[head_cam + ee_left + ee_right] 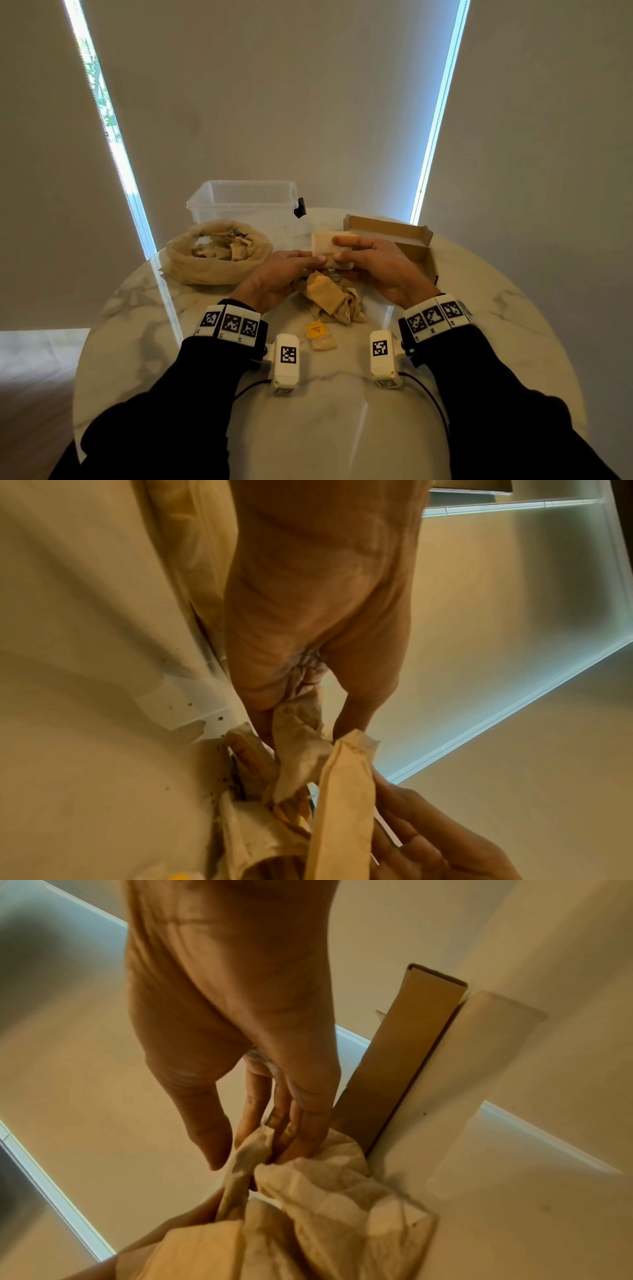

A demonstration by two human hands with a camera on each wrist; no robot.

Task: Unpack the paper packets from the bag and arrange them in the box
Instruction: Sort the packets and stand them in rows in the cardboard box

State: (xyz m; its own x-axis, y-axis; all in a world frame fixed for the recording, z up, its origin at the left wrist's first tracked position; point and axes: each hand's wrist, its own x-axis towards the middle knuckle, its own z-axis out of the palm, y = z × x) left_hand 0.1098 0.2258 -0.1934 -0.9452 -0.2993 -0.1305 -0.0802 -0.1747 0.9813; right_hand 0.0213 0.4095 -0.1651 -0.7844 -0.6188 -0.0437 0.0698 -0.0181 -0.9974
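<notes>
Both hands meet over the table's middle and hold a small stack of beige paper packets (pixel 328 246) between them. My left hand (pixel 308 262) pinches the stack's left end, and my right hand (pixel 346 250) grips its right side with thumb and fingers. In the left wrist view the left hand (pixel 301 718) pinches crumpled packet paper (pixel 301 750). In the right wrist view the right hand's fingers (pixel 301 1137) press into packet paper (pixel 329 1191). The open mesh bag (pixel 219 255), with several packets inside, lies at the left. An open cardboard box (pixel 407 240) stands just right of my hands.
A clear plastic bin (pixel 243 204) stands at the back of the round marble table (pixel 496 325). A loose heap of crumpled packets (pixel 330 299) lies under my hands. One packet with a yellow label (pixel 320 337) lies nearer me. Window blinds hang behind the table.
</notes>
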